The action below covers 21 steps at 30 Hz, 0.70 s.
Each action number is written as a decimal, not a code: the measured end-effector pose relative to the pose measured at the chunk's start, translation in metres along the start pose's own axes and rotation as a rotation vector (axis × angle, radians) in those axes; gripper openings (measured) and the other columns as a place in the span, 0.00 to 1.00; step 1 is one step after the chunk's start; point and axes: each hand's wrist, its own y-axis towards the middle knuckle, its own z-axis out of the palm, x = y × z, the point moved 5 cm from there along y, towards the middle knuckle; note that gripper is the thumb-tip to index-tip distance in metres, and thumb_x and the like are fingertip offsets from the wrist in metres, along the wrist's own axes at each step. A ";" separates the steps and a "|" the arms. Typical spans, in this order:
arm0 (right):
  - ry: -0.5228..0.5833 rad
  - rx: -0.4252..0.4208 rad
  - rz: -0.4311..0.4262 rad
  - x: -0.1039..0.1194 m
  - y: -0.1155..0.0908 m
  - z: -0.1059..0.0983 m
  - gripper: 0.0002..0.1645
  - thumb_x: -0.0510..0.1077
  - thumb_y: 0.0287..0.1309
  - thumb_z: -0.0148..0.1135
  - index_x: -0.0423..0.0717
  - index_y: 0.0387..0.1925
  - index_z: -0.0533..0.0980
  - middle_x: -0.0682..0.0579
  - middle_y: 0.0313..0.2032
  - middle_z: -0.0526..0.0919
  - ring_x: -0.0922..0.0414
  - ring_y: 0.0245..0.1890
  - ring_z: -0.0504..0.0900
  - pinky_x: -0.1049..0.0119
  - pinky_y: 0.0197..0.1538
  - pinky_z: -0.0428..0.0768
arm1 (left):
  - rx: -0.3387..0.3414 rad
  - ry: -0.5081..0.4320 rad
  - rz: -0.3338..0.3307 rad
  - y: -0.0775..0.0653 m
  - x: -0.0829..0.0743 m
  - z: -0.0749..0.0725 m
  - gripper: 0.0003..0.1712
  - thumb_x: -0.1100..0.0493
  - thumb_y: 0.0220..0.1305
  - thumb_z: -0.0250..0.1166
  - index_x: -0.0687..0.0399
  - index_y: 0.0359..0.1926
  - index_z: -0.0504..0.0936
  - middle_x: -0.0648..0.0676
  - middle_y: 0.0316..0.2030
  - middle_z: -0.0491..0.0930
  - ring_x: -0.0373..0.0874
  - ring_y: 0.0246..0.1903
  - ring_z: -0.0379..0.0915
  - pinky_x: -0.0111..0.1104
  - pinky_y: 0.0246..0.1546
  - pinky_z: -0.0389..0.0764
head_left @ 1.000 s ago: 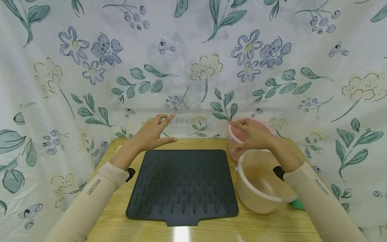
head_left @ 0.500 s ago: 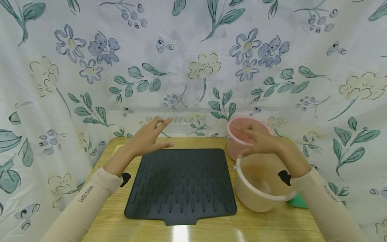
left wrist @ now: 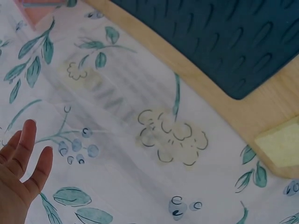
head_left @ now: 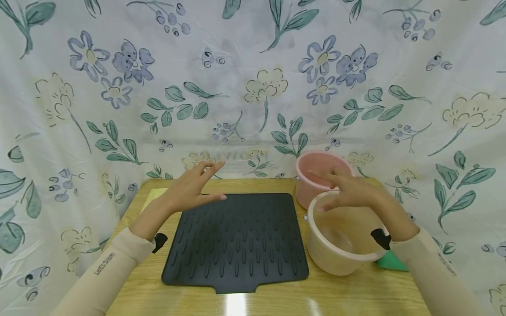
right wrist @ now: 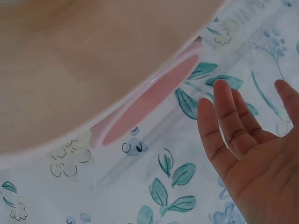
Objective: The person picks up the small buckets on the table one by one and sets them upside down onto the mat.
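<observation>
My left hand [head_left: 192,188] hovers near the far left corner of a black ribbed mat [head_left: 237,241], thumb and fingers spread and holding nothing. Above the cream bucket [head_left: 332,263] on the right is my right hand [head_left: 349,189], its fingers relaxed with nothing in them. Behind that bucket stands a pink bucket [head_left: 306,193], partly hidden by the hand. In the right wrist view the palm of the right hand [right wrist: 261,154] faces the camera, apart from the cream bucket's wall [right wrist: 117,70]. The left wrist view shows the left hand's fingers [left wrist: 39,170] touching nothing.
A pale yellow cloth or sheet [head_left: 154,195] lies at the table's far left, partly behind my left forearm. Something green [head_left: 392,262] shows beside the cream bucket, partly under my right forearm. A floral curtain [head_left: 253,87] hangs behind the wooden table [head_left: 189,303].
Both hands have drawn slightly back towards me and apart, the left to the left, the right to the right. The pink bucket shows more. Mat and buckets stay where they were.
</observation>
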 end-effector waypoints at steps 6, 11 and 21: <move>-0.027 -0.038 0.019 -0.003 -0.011 0.002 0.62 0.67 0.44 0.76 0.58 0.76 0.56 0.40 0.64 0.67 0.46 0.50 0.76 0.56 0.43 0.78 | 0.005 0.008 0.006 -0.008 -0.004 0.000 0.54 0.31 0.61 0.63 0.40 0.79 0.47 0.60 0.68 0.62 0.56 0.53 0.73 0.50 0.46 0.76; -0.053 -0.067 0.005 -0.006 -0.021 0.003 0.61 0.67 0.42 0.77 0.55 0.75 0.60 0.42 0.55 0.72 0.50 0.47 0.77 0.61 0.39 0.76 | -0.007 -0.013 0.003 -0.015 -0.007 0.004 0.54 0.32 0.61 0.64 0.37 0.79 0.47 0.59 0.66 0.65 0.51 0.47 0.74 0.44 0.40 0.77; -0.012 -0.104 -0.022 -0.016 -0.041 0.009 0.59 0.63 0.43 0.78 0.56 0.75 0.61 0.49 0.50 0.71 0.52 0.47 0.75 0.56 0.47 0.76 | 0.005 -0.111 -0.047 -0.032 -0.010 0.018 0.53 0.33 0.59 0.66 0.35 0.79 0.49 0.58 0.66 0.66 0.52 0.52 0.75 0.47 0.42 0.78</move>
